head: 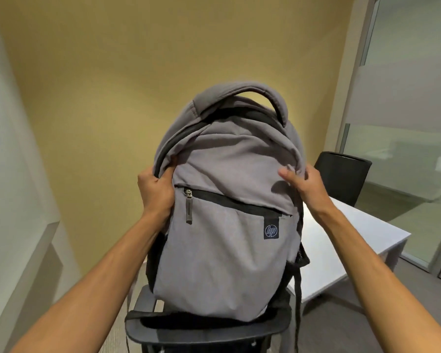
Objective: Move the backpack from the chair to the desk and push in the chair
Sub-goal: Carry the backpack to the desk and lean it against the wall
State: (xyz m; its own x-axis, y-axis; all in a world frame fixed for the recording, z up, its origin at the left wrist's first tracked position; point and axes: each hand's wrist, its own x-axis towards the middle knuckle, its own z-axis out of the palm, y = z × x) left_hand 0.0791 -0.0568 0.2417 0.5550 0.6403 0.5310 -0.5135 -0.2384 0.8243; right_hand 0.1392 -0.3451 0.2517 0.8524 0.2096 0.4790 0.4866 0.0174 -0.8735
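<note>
A grey backpack (224, 205) with black zips and a small logo patch fills the middle of the view, upright, its bottom at the top of a black chair (204, 329). My left hand (157, 189) grips the fabric on its upper left side. On the upper right side, my right hand (302, 180) holds the edge with the thumb across the front. The white desk (346, 240) lies to the right, behind the backpack. I cannot tell whether the bag still rests on the chair.
A second black chair (344, 174) stands at the far side of the desk. A yellow wall is straight ahead, a white partition (15, 225) on the left, glass panels (405, 123) on the right. Grey carpet covers the floor.
</note>
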